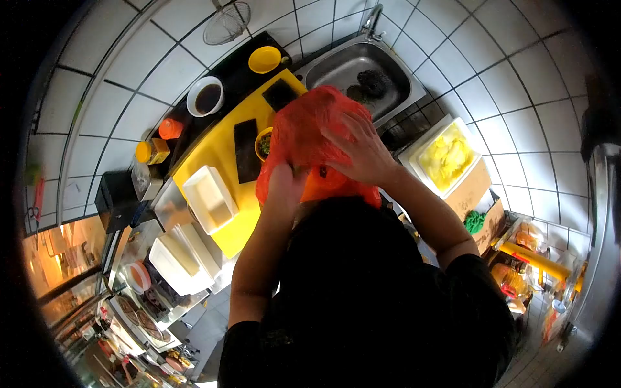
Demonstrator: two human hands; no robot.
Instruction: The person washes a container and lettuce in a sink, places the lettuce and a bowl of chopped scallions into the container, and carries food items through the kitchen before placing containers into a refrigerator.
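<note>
A crumpled red plastic bag is spread in front of me at the near end of a yellow cutting board. My left hand grips its near left side, the fingers partly hidden. On its right side rests my right hand, fingers spread. What the bag contains is hidden. A small yellow bowl of chopped greens is partly covered by the bag's left edge. Beside it on the board lie a dark flat slab and a second dark piece.
A steel sink holds dark items. White tubs stand on the left; a tub of yellow pieces is on the right. Behind the board are a bowl of dark liquid, a yellow bowl and a yellow-lidded jar.
</note>
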